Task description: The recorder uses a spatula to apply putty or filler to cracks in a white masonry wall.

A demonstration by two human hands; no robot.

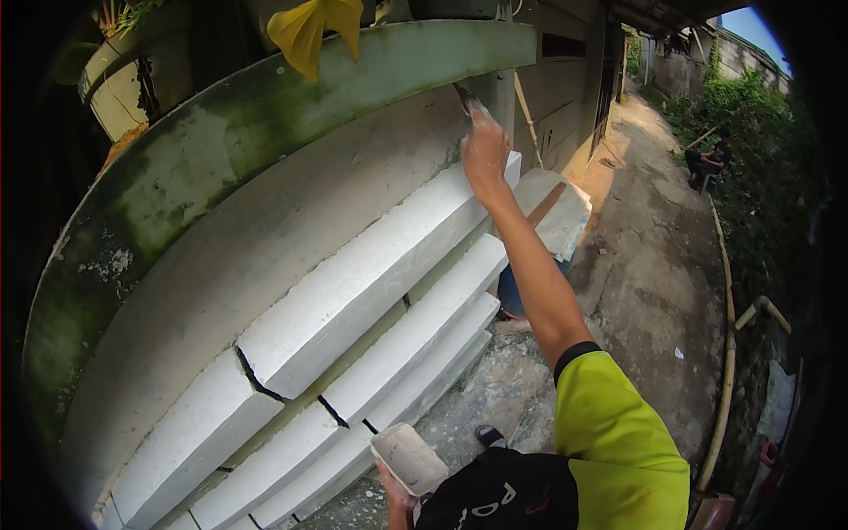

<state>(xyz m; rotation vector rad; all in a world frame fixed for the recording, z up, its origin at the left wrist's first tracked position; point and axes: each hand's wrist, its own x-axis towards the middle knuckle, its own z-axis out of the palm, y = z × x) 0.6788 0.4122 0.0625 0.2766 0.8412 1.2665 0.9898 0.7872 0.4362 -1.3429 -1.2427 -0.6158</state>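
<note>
My right arm reaches up and forward, and the right hand [487, 148] is closed around a slim tool with a dark end [464, 97]. Its end meets the grey wall [353, 141] just under the green ledge; whether it is a brush or a blade I cannot tell. Below that hand, white-coated stepped ledges [371, 265] run along the wall, with dark gaps between their sections. Close to my body, my left hand [396, 491] grips a pale rectangular tub [412, 459], its inside smeared with whitish material. Most of the left fingers are hidden by the tub.
A mossy green ledge [238, 132] curves overhead, with a potted plant [137, 79] and a yellow leaf [314, 31] above it. Boards [552, 212] lie over a blue container [511, 291]. On the right, a concrete path [654, 247] runs past a bamboo pole [729, 353] and a seated person [709, 163].
</note>
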